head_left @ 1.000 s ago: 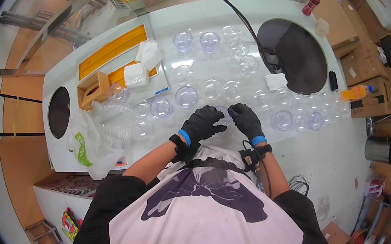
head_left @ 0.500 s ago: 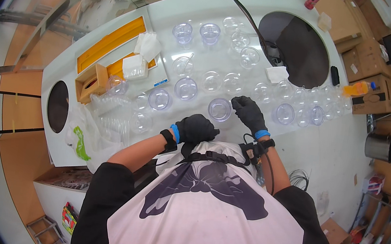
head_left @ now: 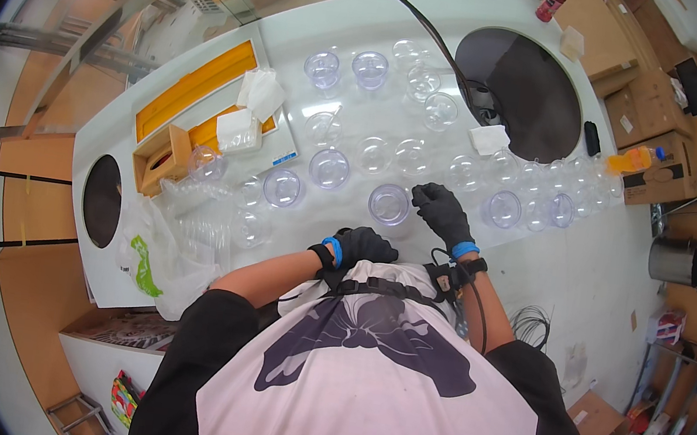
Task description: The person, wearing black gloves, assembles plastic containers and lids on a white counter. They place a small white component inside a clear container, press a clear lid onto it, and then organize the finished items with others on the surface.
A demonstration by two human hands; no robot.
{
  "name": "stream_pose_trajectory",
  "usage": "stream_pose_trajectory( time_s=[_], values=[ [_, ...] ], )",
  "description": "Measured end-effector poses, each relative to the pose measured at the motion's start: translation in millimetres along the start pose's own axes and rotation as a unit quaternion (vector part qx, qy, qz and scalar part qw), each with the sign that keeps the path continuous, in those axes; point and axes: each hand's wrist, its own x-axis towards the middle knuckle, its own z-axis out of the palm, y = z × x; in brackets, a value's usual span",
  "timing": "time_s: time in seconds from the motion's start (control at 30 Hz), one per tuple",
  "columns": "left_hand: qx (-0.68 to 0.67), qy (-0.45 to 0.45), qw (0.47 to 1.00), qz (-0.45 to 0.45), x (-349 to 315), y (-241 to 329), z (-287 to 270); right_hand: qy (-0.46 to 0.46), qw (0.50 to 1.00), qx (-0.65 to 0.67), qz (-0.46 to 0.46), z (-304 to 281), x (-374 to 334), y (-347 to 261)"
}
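Observation:
My two hands wear black gloves with blue bands at the wrists. At the near table edge, close to my waist, my left hand (head_left: 365, 246) has its fingers drawn together and pointing right. Whatever may be in them is hidden. A round clear plastic cup (head_left: 390, 204) with a faint violet tint stands just ahead of it. Right beside that cup is my right hand (head_left: 444, 212), its fingertips bunched in a pinch; I cannot make out what is between them. More such cups stand nearby, including one left of centre (head_left: 329, 168) and one at the right (head_left: 504, 209).
Clear plastic domes (head_left: 412, 157) spread over the white table (head_left: 372, 36). Stacked clear cups (head_left: 206, 225) and a plastic bag (head_left: 150, 266) lie left. Further back are a wooden tissue box (head_left: 164, 156), white tissues (head_left: 239, 131), a dark round opening (head_left: 529, 83) and a hanging cable (head_left: 427, 24). An orange bottle (head_left: 635, 160) lies right.
My left hand has shifted slightly right and nearer to my waist. The right hand stays beside the cup, with its fingers still bunched. The whole view has tilted a little.

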Motion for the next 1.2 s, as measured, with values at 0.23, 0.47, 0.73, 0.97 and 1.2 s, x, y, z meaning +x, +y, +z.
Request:
stream_pose_trajectory(
  time_s=[0.23, 0.47, 0.73, 0.97, 1.2],
  values=[
    [-0.053, 0.053, 0.997, 0.022, -17, -5, -3, 0.017, 0.996, -0.052, -0.070, 9, 11, 13],
    [0.029, 0.060, 0.998, 0.009, -24, -1, -23, 0.002, 0.997, -0.052, -0.054, 9, 11, 7],
    [0.168, 0.152, 0.973, -0.034, -4, 19, -56, 0.011, 0.999, -0.027, -0.039, 7, 8, 11],
    [0.030, 0.199, 0.935, -0.291, 19, 15, -77, 0.002, 0.999, 0.010, -0.050, 10, 7, 5],
    [-0.247, 0.230, 0.853, -0.398, 43, -7, -78, 0.020, 0.997, -0.037, -0.062, 14, 22, 4]
  ],
)
